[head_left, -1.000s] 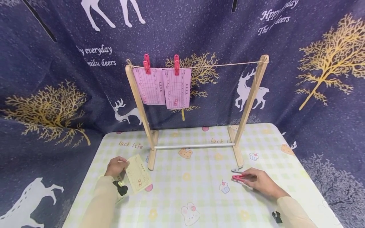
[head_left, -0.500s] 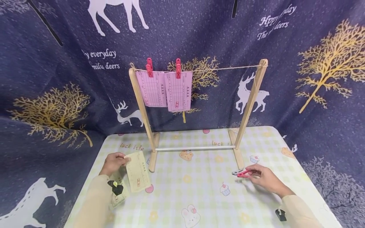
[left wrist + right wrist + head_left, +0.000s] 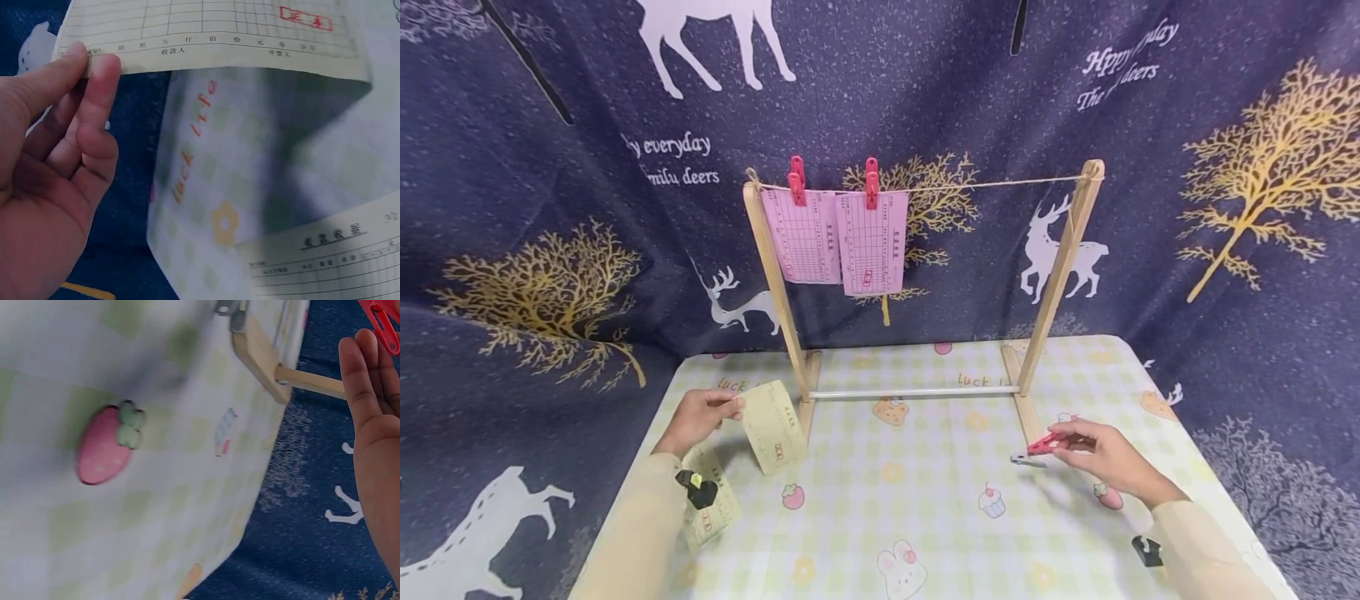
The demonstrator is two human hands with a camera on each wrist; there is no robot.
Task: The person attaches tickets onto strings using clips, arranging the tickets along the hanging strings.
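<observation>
At the table's left my left hand (image 3: 700, 421) pinches a yellow receipt slip (image 3: 775, 427) by its edge, between thumb and fingers. The slip is raised, with its red stamp (image 3: 306, 19) showing in the left wrist view. Under that forearm lies a second yellow slip (image 3: 713, 500), partly covered by the sleeve. My right hand (image 3: 1101, 454) holds a red clothespin (image 3: 1043, 444) at its fingertips, in front of the rack's right foot; the clothespin (image 3: 384, 328) is cut off in the right wrist view. A grey clothespin (image 3: 1028, 461) lies on the table just below it.
A wooden rack (image 3: 1060, 267) with a twine line (image 3: 985, 183) stands at the back. Two pink slips (image 3: 872, 246) hang at the line's left, each under a red clothespin (image 3: 872, 183). A checked cloth (image 3: 925, 483) covers the table; a dark blue curtain (image 3: 955, 100) hangs behind.
My left hand has lifted the yellow slip up off the other one and slightly away. My right hand has raised the red clothespin from beside the grey one. The head view has tilted slightly up.
</observation>
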